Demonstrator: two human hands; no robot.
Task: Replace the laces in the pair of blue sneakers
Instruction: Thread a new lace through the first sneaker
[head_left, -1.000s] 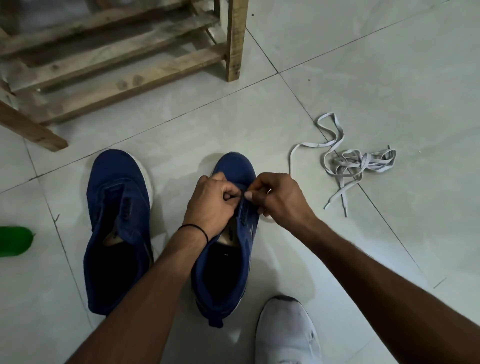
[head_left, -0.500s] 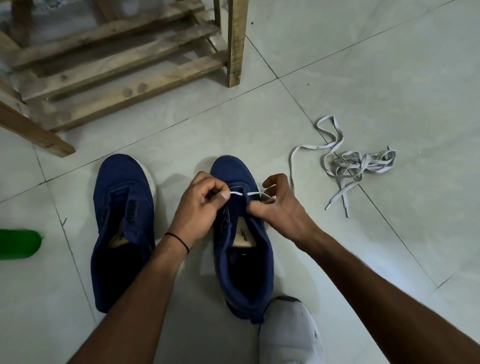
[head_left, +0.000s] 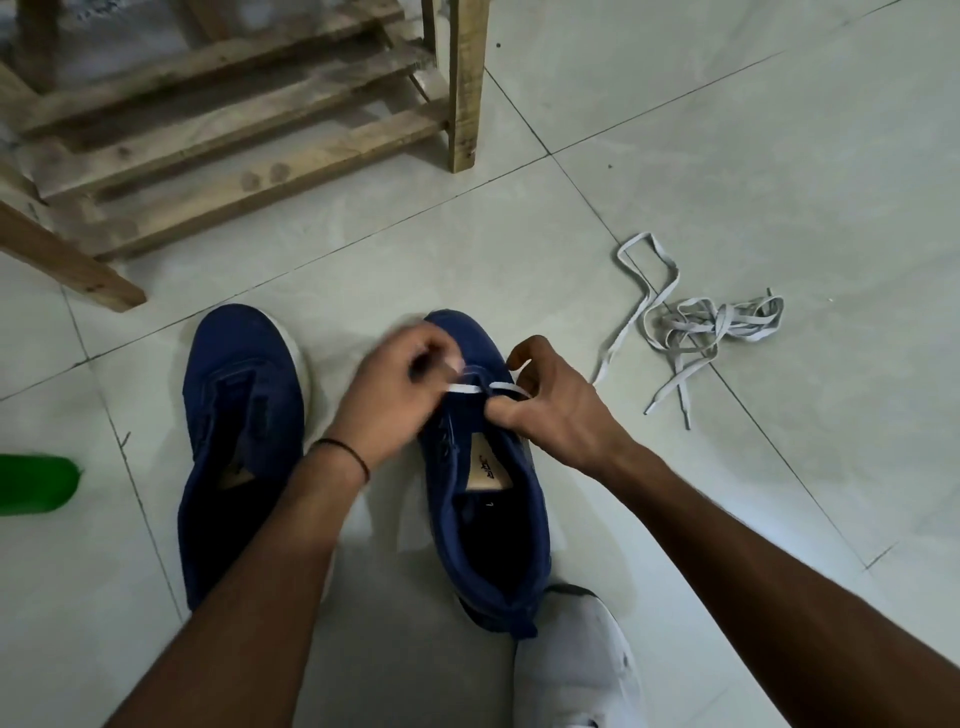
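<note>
On the floor (head_left: 727, 130) at far left I see a green object (head_left: 36, 483), cut by the frame edge; can't tell what it is. Wooden slatted rack (head_left: 234, 135) stands top left, one leg down on the tiles.

Next, left sneaker (head_left: 239, 415): blue, white sole edge, toe pointing away from me, no lace in it, nothing touching it.

Left hand (head_left: 400, 395) is over the toe end of the right sneaker (head_left: 493, 540), motion-blurred, fingers curled; a thin dark band (head_left: 343, 452) sits on the wrist. It looks to pinch one end of the white lace (head_left: 467, 387), though the blur hides the exact grip.

Right sneaker is blue, upright, toe away, just beside the left one and not touching it. The white lace runs straight across its front eyelets, between the two hands. Tongue label shows inside.

Right hand (head_left: 556, 410) is at the sneaker's right edge, thumb and forefinger pinching the other end of the lace, the other fingers loosely curled.

A pale shoe or sock (head_left: 571, 665), can't tell which, sits at the bottom and touches the right sneaker's heel.

Far right, a tangle of loose grey laces (head_left: 701, 332) lies flat on the tiles, well apart from both hands.
</note>
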